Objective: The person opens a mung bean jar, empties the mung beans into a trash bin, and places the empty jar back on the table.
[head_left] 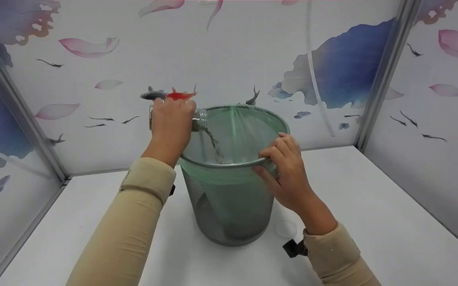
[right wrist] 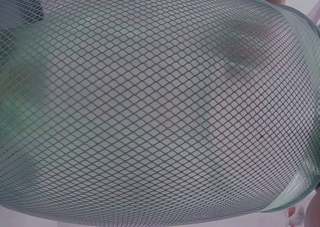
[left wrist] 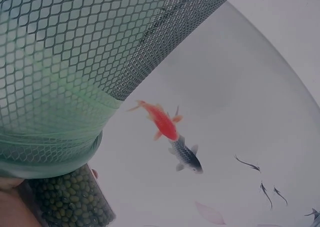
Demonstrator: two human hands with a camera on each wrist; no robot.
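Note:
My left hand (head_left: 172, 123) grips a clear jar (head_left: 201, 117) tipped sideways over the near left of a mesh wastebasket (head_left: 233, 222). Small green beans (left wrist: 72, 199), like mung beans, fill the part of the jar seen in the left wrist view. A stream of beans (head_left: 213, 142) falls from its mouth into the basket. The basket stands upright, lined with a thin green plastic bag (head_left: 249, 123) folded over its rim. On the right side of that rim, my right hand (head_left: 286, 171) pinches basket and bag, thumb outside and fingers over the top.
A round clear lid (head_left: 286, 229) lies on the white table (head_left: 372, 206) to the right of the basket's base. Printed panels (head_left: 229, 51) with fish and petals enclose the table at the back and both sides.

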